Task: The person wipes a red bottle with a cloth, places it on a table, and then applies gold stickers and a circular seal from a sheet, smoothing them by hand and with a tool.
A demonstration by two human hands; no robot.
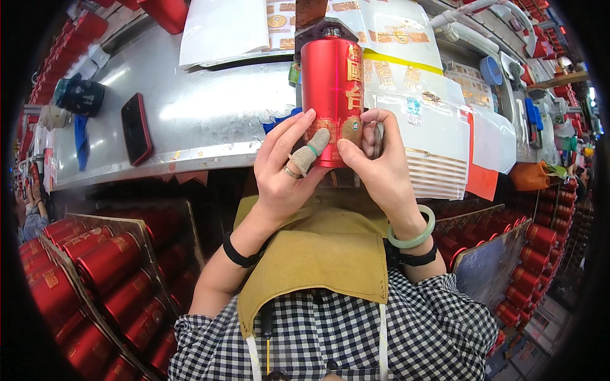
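A shiny red bottle with gold lettering lies under both hands, its dark neck pointing away from me. My left hand is closed round its lower left side. A grey cloth finger cover with a green band is on the thumb, and a ring on one finger. My right hand grips the lower right side, thumb at the edge of a gold oval emblem on the bottle. Between its curled fingers shows a small greyish thing that I cannot make out.
A phone and a dark jar rest on the metal bench. Sheets of gold labels and white sheets lie ahead and right. Racks of red bottles stand below on both sides.
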